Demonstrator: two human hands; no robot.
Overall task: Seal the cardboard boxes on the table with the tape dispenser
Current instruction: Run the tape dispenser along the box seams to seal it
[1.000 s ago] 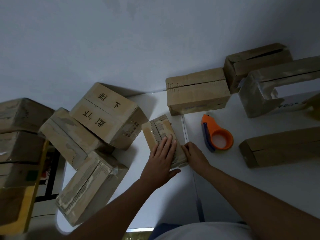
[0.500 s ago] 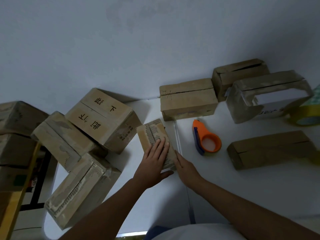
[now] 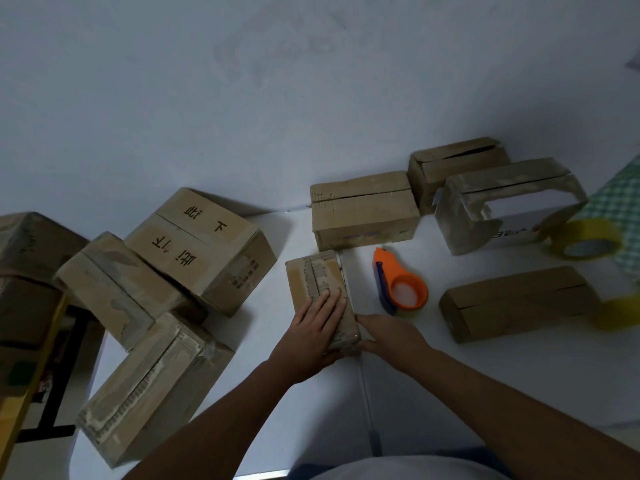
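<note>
A small cardboard box [image 3: 315,278] lies on the white table [image 3: 485,375] in front of me, with tape along its top seam. My left hand [image 3: 311,334] presses flat on the near half of its top, fingers straight. My right hand [image 3: 388,332] rests against the box's near right corner; its fingertips are hidden behind the box. The orange and blue tape dispenser [image 3: 398,282] lies on the table just right of the box, untouched.
A stack of larger boxes [image 3: 194,247] crowds the table's left side. Against the wall stand a closed box [image 3: 363,209], an open-flapped box [image 3: 453,164] and a torn box [image 3: 502,206]. A long box [image 3: 512,303] and a yellow tape roll [image 3: 585,239] lie right.
The view has shifted right, so the tape roll and a checked cloth come into sight. My right hand slid toward the box's near corner. My left hand still presses the top.
</note>
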